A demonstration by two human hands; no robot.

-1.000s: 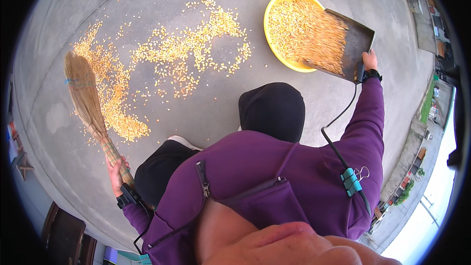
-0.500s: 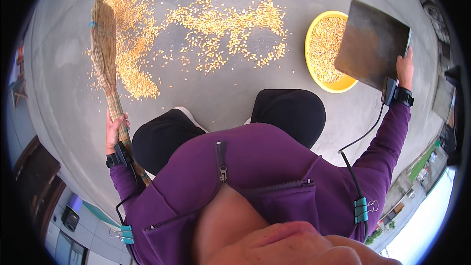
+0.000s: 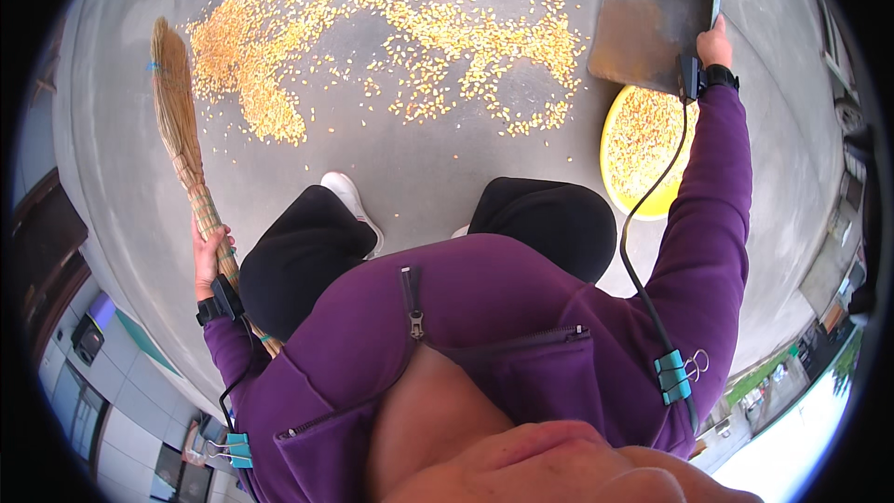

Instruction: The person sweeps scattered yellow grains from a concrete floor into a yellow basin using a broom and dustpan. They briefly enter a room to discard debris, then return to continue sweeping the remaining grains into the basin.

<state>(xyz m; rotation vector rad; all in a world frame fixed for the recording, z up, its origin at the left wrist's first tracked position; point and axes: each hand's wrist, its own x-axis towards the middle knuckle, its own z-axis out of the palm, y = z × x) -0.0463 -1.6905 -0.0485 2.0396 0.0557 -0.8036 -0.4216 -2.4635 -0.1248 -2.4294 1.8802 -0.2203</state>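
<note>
Item: straw broom (image 3: 182, 144). Held in the left hand (image 3: 210, 256), fingers wrapped tight around the lower handle; bristle head fans out over the concrete floor (image 3: 112, 130), just beside the left edge of the grain. Likely light, bristles springy and soft, handle stiff; best gripped on the bound stem, as it is now.

Item: metal dustpan (image 3: 650, 23). Flat, dark, rust-stained, no grain visible on it. The right hand (image 3: 715, 42) clasps its near edge by the handle, holding it raised above the far rim of the basin. Probably rigid and light, with thin edges; take it by the handle.

Item: scattered corn kernels (image 3: 419, 37). Spread in loose bands across the floor ahead of the feet. Small, hard, prone to roll; not for picking by hand.

Item: yellow basin (image 3: 615, 177). On the floor at right, partly filled with kernels.

Item: white shoe (image 3: 346, 197), planted between floor and knee.
</note>
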